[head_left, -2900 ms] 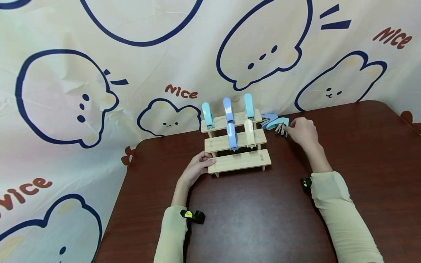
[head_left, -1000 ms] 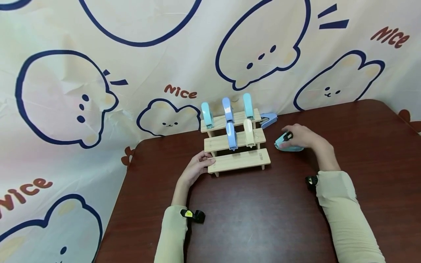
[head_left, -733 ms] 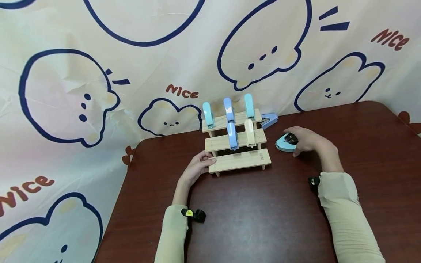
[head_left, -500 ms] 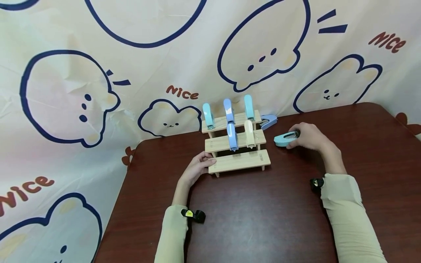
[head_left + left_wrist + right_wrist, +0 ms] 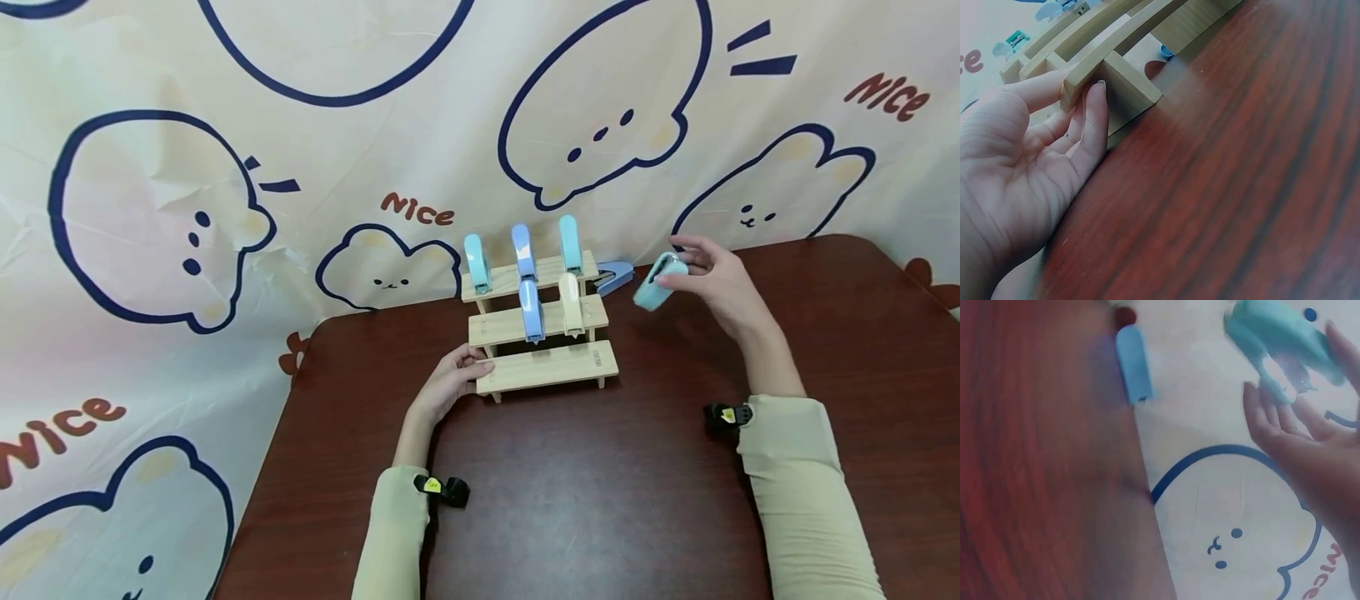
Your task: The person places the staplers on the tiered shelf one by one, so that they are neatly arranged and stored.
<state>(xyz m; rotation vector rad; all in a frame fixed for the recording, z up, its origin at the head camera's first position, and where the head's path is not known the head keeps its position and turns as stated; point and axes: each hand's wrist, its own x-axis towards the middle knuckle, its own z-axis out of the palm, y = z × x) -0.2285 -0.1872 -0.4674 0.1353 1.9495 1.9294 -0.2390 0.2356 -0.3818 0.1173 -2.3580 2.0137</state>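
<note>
My right hand holds a turquoise plastic clip above the table, right of a three-tier wooden stand. In the right wrist view, two arms of that clip show with a metal part between them. My left hand grips the left end of the lowest plank, thumb on top, and in the left wrist view fingers curl beneath the wood. Upright on the top tier are a turquoise clip, a blue clip and another turquoise clip. The middle tier bears a blue clip and a cream clip.
A blue clip lies on the table behind the stand's right end, close to the wall. A printed cloth hangs along the back of the dark wooden table.
My right hand has picked the turquoise clip from beside the blue one, drawn it nearer, turned it, then lifted and tilted it. The left hand stays on the stand.
</note>
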